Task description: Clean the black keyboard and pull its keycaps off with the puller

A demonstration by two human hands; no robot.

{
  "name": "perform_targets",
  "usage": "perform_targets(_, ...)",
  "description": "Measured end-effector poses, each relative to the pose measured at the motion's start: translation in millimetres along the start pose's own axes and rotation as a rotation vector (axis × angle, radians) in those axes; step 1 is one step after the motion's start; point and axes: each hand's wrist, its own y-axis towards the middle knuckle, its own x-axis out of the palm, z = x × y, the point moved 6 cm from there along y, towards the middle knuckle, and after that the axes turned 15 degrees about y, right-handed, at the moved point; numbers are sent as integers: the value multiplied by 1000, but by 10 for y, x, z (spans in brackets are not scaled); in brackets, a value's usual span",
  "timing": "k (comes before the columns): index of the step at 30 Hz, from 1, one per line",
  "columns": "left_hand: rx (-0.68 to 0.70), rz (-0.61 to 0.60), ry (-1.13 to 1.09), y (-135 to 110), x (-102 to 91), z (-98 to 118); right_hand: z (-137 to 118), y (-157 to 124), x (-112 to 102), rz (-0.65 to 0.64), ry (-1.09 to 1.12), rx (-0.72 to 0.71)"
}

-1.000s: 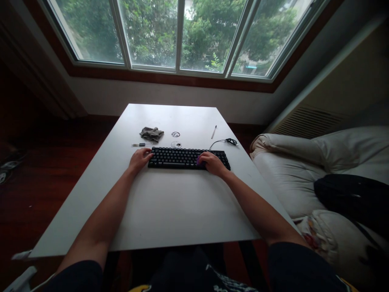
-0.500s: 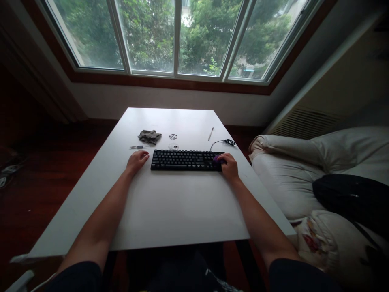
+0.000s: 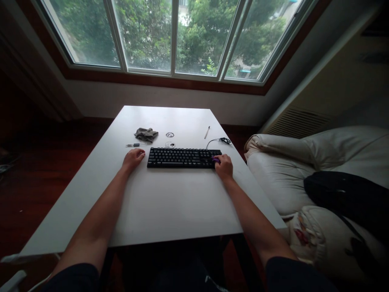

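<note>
A person's right hand (image 3: 225, 167) grips a small purple lump (image 3: 216, 159) over a long black plastic keyboard (image 3: 178, 157).

With the keyboard as the clock's centre, the lump is at three o'clock, by its right-hand keys, pinched in the right hand's fingers. The left hand (image 3: 132, 160) rests at nine o'clock, just beside the keyboard on the smooth white worktop (image 3: 182, 207), its fingers loosely bent, nothing visible in them. A crumpled grey cloth (image 3: 146, 134) lies at ten o'clock. The lump looks light and probably soft, best pinched from above; its material is too small to tell. The keyboard seems stiff, fairly weighty and apt to slide, so its frame's short ends should hold better than the keycaps.
</note>
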Motion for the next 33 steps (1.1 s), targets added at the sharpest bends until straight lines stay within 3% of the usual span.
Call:
perform_targets(5, 32, 24, 34, -21, 2, 34, -355, -47, 146, -212, 130, -181)
perform_targets(7, 44, 27, 43, -25, 1, 42, -372, -19, 79, -204, 125, -194)
perform_targets(12, 85, 19, 61, -42, 5, 68, -104, 51, -281, 8, -145, 47)
perform_targets(17, 111, 26, 87, -60, -11, 116, -126, -90, -232, -155, -281, 206)
perform_targets(24, 117, 14, 134, -63, -16, 172, -633, -244, 166, -255, -133, 89)
perform_targets(30, 128, 19, 123, -110, -17, 227, -832, -330, 354, -411, 177, -155)
perform_targets(33, 128, 9, 87, -118, -31, 251, -719, -231, 193, -256, 197, -143)
